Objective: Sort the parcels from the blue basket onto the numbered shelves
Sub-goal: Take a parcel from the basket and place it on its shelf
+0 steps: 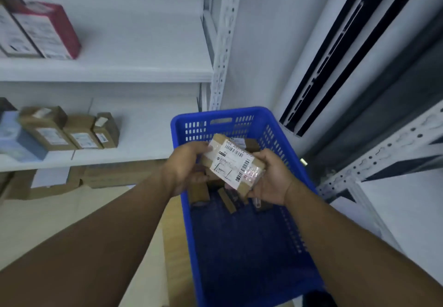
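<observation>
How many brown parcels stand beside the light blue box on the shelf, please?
3, in a row: left parcel, middle parcel, right parcel. More may be hidden past the frame's left edge.

Parcel (233, 164) held above basket (242, 246) between left hand (185, 166) and right hand (269, 177), more parcels (215, 193) in basket, shelves (105, 69) to its left bearing boxes (69, 130).

One blue basket (217, 112), two hands (189, 165) (271, 177), one held parcel (233, 163), one red box (64, 29).
</observation>
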